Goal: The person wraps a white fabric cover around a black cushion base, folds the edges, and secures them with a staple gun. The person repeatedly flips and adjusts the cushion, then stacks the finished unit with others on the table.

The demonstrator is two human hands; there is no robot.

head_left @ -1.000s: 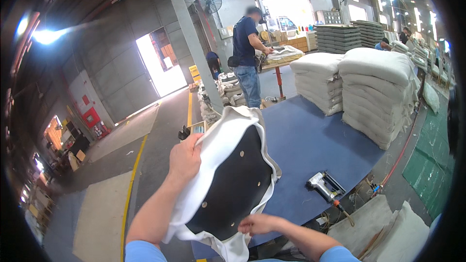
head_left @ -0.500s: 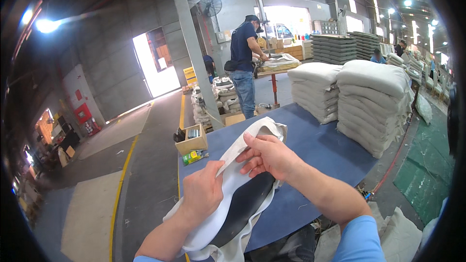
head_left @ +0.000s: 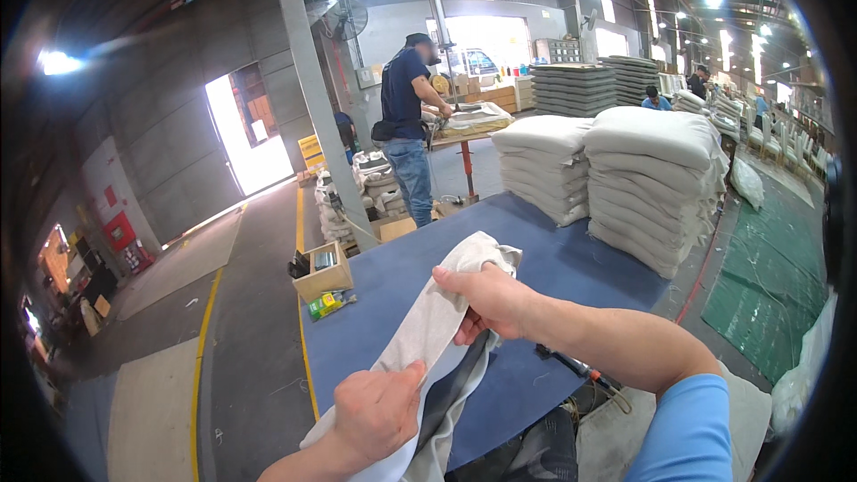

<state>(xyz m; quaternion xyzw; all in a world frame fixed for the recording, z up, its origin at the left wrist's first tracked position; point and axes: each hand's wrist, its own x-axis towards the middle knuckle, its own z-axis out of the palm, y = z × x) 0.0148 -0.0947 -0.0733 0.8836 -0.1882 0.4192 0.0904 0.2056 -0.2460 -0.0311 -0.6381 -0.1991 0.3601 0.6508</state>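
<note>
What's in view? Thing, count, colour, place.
padded fabric piece: 1, beige, white and dark, front centre
worktable: 1, blue, centre
padded stacks: 2, off-white, table's far right
box: 1, light wood, table's left edge
packet: 1, green-yellow, beside box
tool: 1, dark with orange, right of piece, partly hidden
frame: 1, grey, beyond table
fan: 1, dark, at frame
flat stacks: 2, dark grey, background
people: at least 3, nearest in dark blue, beyond table
floor sheet: 1, green, right
floor lines: 2, yellow, left
cabinet: 1, red, left wall
rest: too small to count
left hand: 1, bare, gripping piece's near part
right hand: 1, bare, gripping piece farther up
</note>
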